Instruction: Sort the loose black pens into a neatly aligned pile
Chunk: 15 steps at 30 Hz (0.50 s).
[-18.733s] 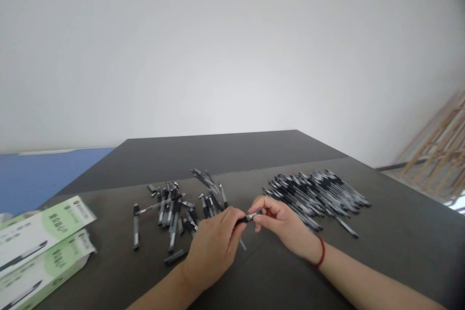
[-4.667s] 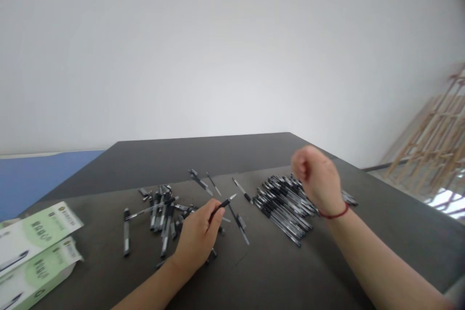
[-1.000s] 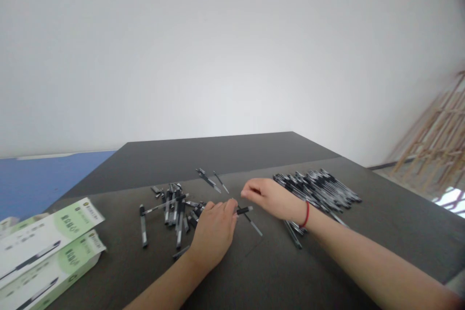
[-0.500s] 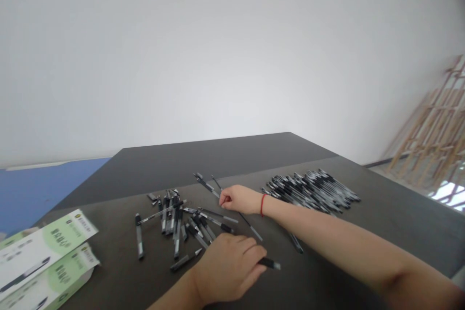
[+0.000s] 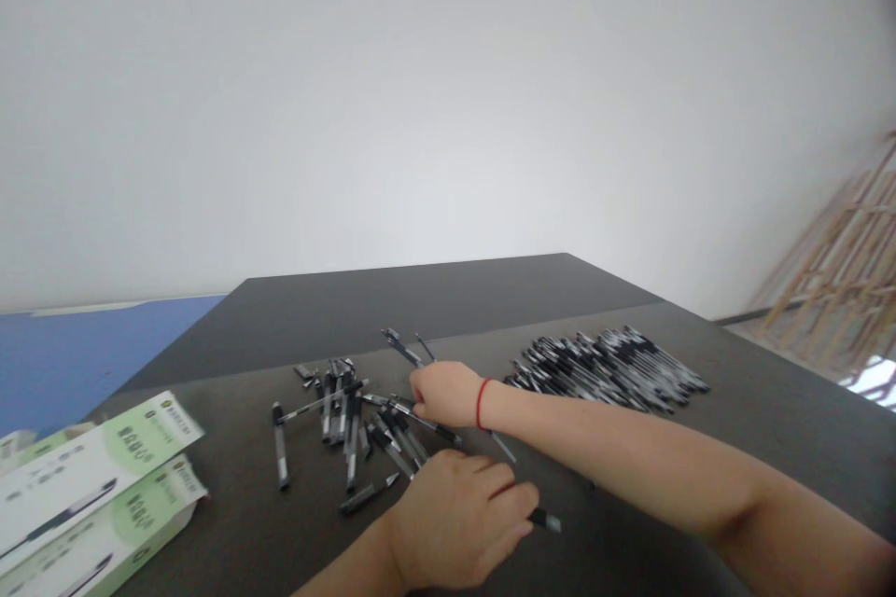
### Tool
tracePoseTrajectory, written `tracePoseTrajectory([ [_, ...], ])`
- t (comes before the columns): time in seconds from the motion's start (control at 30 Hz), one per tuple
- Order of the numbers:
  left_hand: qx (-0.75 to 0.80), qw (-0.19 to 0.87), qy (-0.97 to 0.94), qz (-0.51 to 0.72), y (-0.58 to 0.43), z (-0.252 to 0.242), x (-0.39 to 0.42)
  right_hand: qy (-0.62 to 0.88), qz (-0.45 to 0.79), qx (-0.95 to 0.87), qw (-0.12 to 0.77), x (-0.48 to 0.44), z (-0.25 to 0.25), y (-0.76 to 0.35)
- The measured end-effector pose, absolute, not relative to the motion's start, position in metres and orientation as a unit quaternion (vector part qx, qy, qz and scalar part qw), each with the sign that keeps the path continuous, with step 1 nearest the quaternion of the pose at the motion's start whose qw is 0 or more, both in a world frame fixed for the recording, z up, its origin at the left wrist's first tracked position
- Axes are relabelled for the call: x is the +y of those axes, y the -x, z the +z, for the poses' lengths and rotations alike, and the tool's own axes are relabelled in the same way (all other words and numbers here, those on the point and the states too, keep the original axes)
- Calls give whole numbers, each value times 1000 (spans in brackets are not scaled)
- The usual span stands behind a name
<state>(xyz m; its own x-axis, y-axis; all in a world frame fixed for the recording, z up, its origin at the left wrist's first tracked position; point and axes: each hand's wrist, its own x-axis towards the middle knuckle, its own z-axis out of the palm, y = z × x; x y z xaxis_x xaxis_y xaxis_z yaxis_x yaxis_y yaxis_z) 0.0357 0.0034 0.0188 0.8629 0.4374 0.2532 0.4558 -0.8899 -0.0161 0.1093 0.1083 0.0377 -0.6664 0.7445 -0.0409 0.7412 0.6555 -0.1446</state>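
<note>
Left hand [image 5: 466, 515]: I am clasping a pen [image 5: 545, 520], end toward 3 o'clock.
Right hand [image 5: 449, 394]: I am holding it curled beyond (pinch hidden, cannot tell).
Pen row [image 5: 610, 371]: lying, 1 o'clock, seemingly done.
Loose pens [image 5: 352, 438]: waiting, 11 o'clock, seemingly outstanding.

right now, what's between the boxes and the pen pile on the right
In the head view: scattered pens and the right hand, with the left hand nearer the camera.
</note>
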Motion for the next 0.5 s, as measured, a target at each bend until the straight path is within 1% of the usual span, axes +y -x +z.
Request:
tracePoseTrajectory([
  [0.17,-253,12,957,-139,-34,15,6,429,65,-901,-20,109,36,-110],
  [0.3,-290,-40,935,-199,-31,10,10,440,83,-894,4,116,38,-115],
  [0.4,-388,-100,869,-291,-27,6,18,450,94,-886,63,121,49,-137],
  [0.47,-460,-135,812,-332,-25,5,25,458,105,-872,137,121,60,-159],
  [0.5,-486,-148,790,-343,-23,5,28,462,123,-857,191,118,65,-171],
])
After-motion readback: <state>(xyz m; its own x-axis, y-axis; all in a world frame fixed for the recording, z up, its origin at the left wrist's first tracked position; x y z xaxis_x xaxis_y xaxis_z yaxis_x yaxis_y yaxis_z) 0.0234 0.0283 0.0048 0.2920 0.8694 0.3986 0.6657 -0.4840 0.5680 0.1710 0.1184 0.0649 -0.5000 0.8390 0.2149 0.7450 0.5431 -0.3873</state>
